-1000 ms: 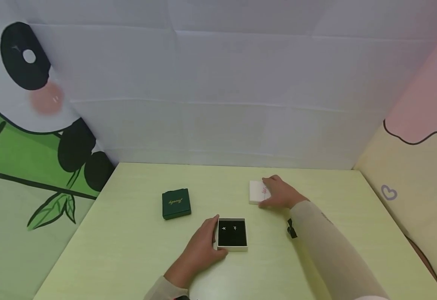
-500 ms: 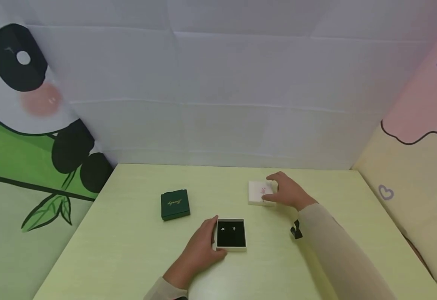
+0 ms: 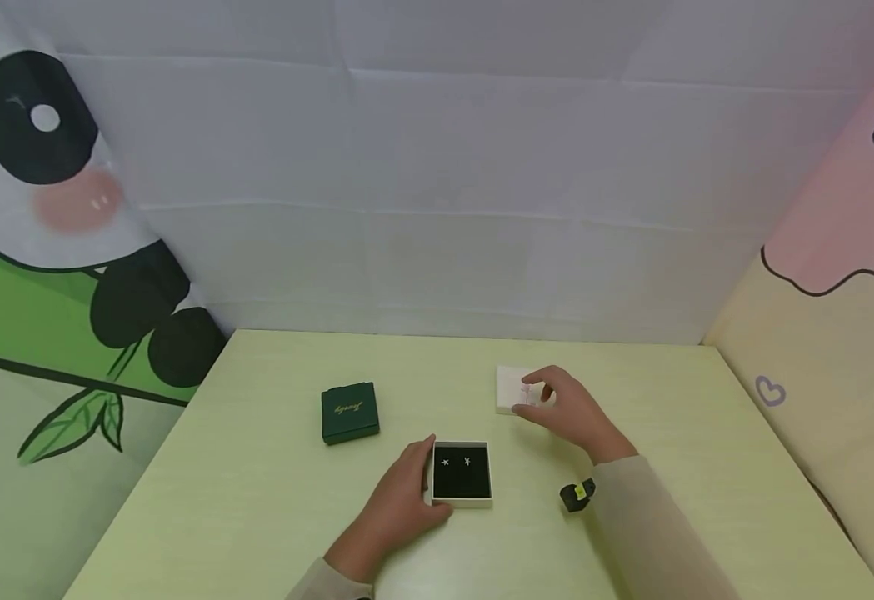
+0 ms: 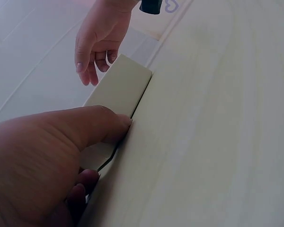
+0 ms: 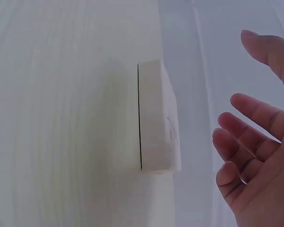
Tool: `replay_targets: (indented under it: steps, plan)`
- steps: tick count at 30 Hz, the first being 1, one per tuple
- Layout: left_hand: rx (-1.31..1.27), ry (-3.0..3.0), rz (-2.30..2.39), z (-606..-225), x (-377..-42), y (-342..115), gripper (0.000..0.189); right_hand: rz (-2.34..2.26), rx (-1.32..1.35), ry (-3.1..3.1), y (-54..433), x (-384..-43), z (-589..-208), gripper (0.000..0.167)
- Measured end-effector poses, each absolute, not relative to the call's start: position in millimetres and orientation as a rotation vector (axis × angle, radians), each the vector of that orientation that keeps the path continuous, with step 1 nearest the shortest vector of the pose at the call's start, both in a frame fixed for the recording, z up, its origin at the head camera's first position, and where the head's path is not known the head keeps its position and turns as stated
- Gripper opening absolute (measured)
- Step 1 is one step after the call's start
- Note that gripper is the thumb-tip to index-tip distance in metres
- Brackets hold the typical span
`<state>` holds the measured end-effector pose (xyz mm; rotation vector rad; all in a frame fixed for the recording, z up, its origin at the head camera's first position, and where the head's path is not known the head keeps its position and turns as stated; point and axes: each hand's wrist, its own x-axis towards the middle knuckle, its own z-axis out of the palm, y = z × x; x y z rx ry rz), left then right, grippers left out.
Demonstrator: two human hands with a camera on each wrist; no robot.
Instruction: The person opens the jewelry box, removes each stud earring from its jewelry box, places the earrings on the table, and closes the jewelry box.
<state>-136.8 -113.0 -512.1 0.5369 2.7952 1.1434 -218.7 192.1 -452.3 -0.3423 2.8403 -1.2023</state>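
Observation:
A small open jewelry box [image 3: 462,502] with a cream rim and black lining lies on the table, holding a pair of star-shaped earrings [image 3: 467,461]. My left hand [image 3: 394,508] grips this box by its left side, thumb at the near edge; in the left wrist view the thumb presses the pale box side [image 4: 123,85]. Farther back lies a white box lid [image 3: 510,389] with a pink flower print. Over its right part hovers my right hand [image 3: 573,421], fingers loosely bent, holding nothing. The right wrist view has a gap between the lid [image 5: 152,118] and that hand [image 5: 265,156].
A dark green box [image 3: 350,412] with gold lettering sits at the back left of the pale yellow table [image 3: 257,483]. A white cloth wall [image 3: 444,250] rises behind the table. A black device [image 3: 577,495] is worn at the right wrist.
My right hand has let go of the white lid and come up off it, shifting slightly right and then nearer. The lid stays put, and the left hand keeps its grip on the jewelry box.

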Motion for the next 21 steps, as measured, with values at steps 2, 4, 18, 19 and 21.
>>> replay_targets:
  steps: [2, 4, 18, 19, 21]
  plan:
    - [0.536, 2.795, 1.147, -512, -136, -113, 0.098, -1.232, -0.345, 2.843, 188, -211, -454, 0.057]
    - [0.534, 2.797, 1.148, -511, -136, -113, 0.098, -1.259, -0.360, 2.855, 183, -204, -457, 0.053]
    - [0.522, 2.803, 1.210, -516, -139, -110, 0.099, -1.437, -0.443, 2.781, 140, -168, -475, 0.035]
    - [0.525, 2.805, 1.209, -517, -139, -110, 0.099, -1.449, -0.457, 2.771, 138, -166, -476, 0.035]
    - [0.532, 2.806, 1.205, -518, -139, -109, 0.099, -1.472, -0.480, 2.756, 134, -162, -478, 0.032]
